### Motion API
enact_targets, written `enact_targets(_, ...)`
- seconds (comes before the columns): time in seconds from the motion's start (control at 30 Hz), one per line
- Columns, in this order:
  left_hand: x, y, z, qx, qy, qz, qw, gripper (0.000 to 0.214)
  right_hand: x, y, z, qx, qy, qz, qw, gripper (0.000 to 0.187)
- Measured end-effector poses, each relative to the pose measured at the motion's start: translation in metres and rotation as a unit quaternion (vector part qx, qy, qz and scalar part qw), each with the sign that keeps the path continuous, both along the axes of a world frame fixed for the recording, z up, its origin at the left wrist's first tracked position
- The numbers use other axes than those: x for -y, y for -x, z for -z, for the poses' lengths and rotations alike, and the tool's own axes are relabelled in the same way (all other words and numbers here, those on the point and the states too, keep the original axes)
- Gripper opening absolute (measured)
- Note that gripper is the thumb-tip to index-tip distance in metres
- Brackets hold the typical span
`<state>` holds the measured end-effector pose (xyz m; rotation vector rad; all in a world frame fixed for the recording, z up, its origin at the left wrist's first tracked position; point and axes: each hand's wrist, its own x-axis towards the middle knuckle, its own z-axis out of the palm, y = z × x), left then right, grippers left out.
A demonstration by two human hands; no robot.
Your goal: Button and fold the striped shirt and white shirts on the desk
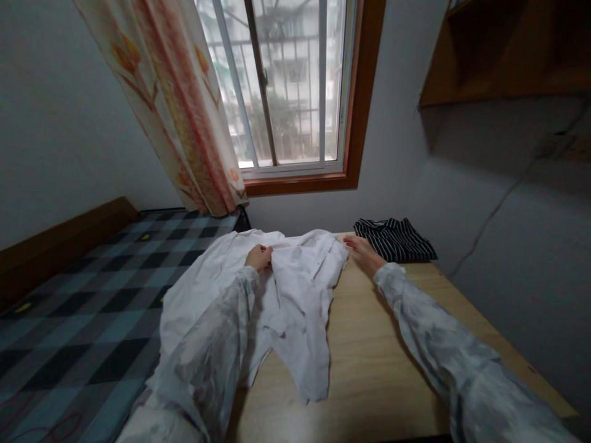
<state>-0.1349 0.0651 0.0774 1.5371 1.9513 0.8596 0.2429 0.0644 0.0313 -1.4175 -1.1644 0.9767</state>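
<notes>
1. White garment (302,295), one: rumpled, spread over the left part of the wooden table (378,351), reaching its far edge.
2. Left hand (259,258): thumb and fingers closed on a pinch of the white cloth.
3. Right hand (364,251): fingers extended at the garment's right end; whether they grip, I cannot tell.
4. Striped garment (396,240): folded, by the far right corner.

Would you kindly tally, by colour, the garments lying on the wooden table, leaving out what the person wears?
White: 1, the spread garment
Black with white stripes: 1, the folded garment
Total: 2
</notes>
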Motion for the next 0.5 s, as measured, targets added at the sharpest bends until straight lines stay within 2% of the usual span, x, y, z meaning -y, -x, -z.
enact_targets(0.07, 0.011, 0.000, -0.002, -0.032, -0.022, -0.008, 0.999, 0.035, 0.019, 0.011, 0.017, 0.049, -0.004, 0.015, 0.999, 0.034)
enact_targets(0.13, 0.028, -0.002, -0.006, -0.083, -0.085, 0.028, 0.993, 0.044, 0.039, 0.018, 0.032, 0.131, -0.018, 0.034, 0.991, 0.039)
enact_targets(0.2, 0.049, -0.005, -0.009, -0.114, -0.152, 0.154, 0.970, 0.049, 0.054, 0.023, 0.045, 0.268, -0.041, 0.061, 0.961, 0.052)
enact_targets(0.27, 0.068, -0.009, -0.010, -0.090, -0.156, 0.342, 0.922, 0.058, 0.061, 0.026, 0.053, 0.351, -0.056, 0.073, 0.932, 0.059)
enact_targets(0.33, 0.079, -0.011, -0.007, -0.061, -0.109, 0.469, 0.874, 0.066, 0.060, 0.027, 0.059, 0.313, -0.061, 0.056, 0.946, 0.052)
enact_targets(0.37, 0.081, -0.011, -0.004, -0.053, -0.083, 0.500, 0.860, 0.062, 0.057, 0.027, 0.060, 0.271, -0.062, 0.039, 0.960, 0.047)
enact_targets(0.43, 0.080, -0.009, 0.002, -0.044, -0.047, 0.511, 0.857, 0.042, 0.049, 0.027, 0.062, 0.185, -0.065, 0.007, 0.981, 0.040)
enact_targets(0.5, 0.075, -0.002, 0.004, -0.037, -0.031, 0.497, 0.867, 0.034, 0.042, 0.026, 0.062, 0.136, -0.072, -0.013, 0.988, 0.040)
